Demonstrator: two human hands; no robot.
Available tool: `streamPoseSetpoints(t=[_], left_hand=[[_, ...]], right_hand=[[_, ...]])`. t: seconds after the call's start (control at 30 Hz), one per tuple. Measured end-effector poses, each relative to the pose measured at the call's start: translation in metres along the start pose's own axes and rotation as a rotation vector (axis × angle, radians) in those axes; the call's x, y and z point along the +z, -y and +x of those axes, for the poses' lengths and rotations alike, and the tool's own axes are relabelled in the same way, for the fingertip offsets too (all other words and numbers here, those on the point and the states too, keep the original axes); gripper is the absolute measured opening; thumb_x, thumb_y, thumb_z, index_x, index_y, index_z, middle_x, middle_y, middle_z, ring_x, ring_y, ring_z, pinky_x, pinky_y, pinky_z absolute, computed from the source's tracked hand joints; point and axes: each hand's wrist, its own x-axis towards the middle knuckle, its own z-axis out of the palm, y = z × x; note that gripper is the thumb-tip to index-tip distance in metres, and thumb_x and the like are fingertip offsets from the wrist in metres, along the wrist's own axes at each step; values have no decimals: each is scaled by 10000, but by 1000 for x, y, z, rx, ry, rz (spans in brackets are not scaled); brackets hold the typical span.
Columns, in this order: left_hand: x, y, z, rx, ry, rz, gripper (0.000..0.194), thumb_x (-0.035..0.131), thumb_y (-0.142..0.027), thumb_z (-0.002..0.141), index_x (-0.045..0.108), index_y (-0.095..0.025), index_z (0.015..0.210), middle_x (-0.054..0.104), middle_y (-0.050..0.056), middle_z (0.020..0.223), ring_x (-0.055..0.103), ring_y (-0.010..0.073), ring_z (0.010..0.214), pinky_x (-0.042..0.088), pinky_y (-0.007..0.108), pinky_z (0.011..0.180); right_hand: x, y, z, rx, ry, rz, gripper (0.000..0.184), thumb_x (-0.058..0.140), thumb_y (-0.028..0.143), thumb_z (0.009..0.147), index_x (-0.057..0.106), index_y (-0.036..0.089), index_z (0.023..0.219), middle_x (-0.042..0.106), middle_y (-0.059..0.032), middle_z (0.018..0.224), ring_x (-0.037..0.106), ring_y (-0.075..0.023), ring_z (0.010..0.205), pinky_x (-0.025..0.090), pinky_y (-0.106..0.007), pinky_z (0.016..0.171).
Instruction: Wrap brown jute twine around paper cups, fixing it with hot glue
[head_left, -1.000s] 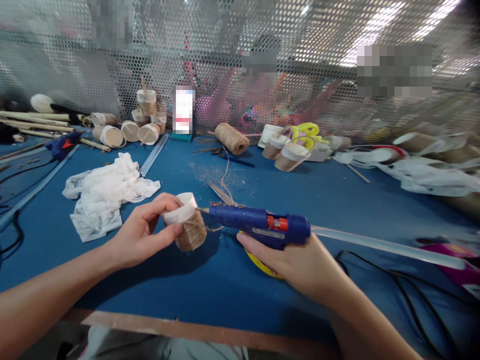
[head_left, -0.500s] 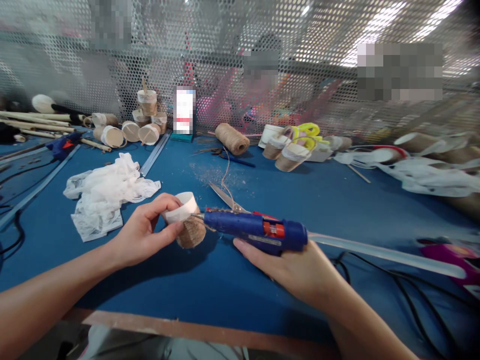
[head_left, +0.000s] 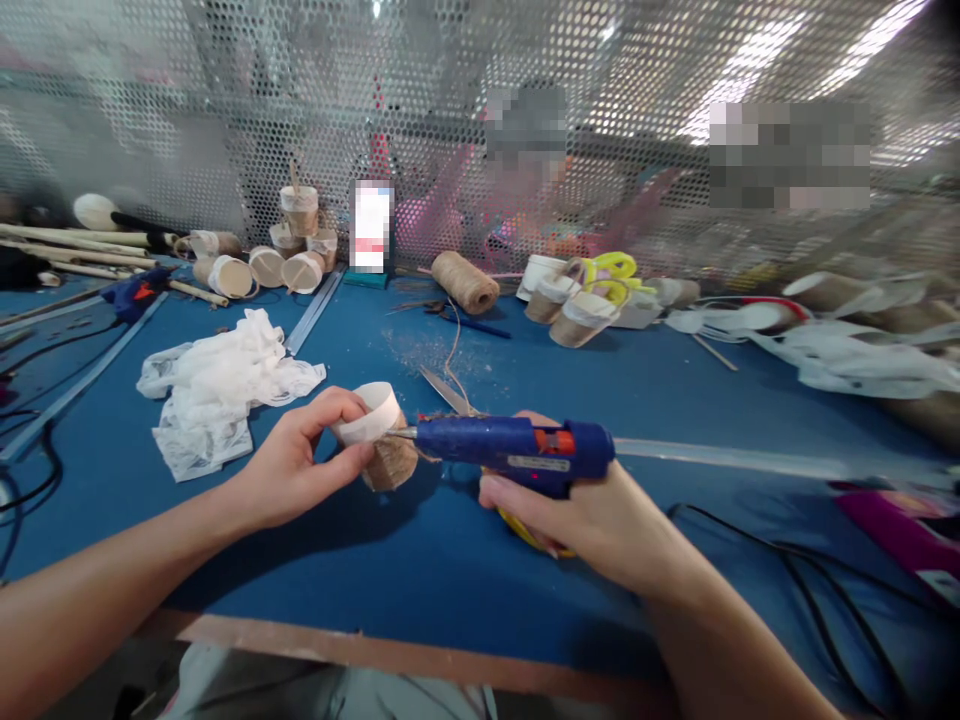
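Left hand [head_left: 300,460] half-curled here, pinching the burlap-wrapped cup [head_left: 391,462] by its white rim, thumb outside, fingers at the mouth! The right hand [head_left: 592,520] wraps firmly round the blue glue gun [head_left: 480,440], its nozzle right at the cup's side, just under the white band. A clear glue stick [head_left: 712,457] juts from the gun's back end. Beyond, scissors [head_left: 444,390] lie partly hidden by the gun, and behind them sits the twine spool [head_left: 465,282]. Crumpled white lace [head_left: 232,385] spreads left on the blue table [head_left: 360,590]. Containers now: the held cup tilts, its inside mostly out of sight; far right, 1 white cup [head_left: 538,272] stands near 2 burlap cups, contents unclear.
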Motion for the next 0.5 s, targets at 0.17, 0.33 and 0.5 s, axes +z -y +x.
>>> streamPoseSetpoints(t=[0.17,0.33,0.5], left_hand=[[-1,2,1,-41,-27,-4,83,507,-225,772,501,-155,728,534,47,809,507,170,773,392,308,724],[-2,0,4,-49,-65,11,70,505,-227,749,500,-157,737,534,36,806,500,166,777,383,307,734],[-4,0,4,-47,-62,12,89,504,-238,743,520,-152,755,548,43,822,500,166,771,383,309,730]], right_hand=[[-12,0,6,-36,89,208,231,621,376,715,598,149,749,464,50,450,384,-52,354,306,-186,343],[-26,-2,13,29,-6,272,295,699,411,627,611,140,702,532,10,538,445,-73,469,350,-196,414],[-44,-13,28,139,-247,252,345,719,437,566,501,171,583,492,31,521,430,-68,456,375,-208,437]])
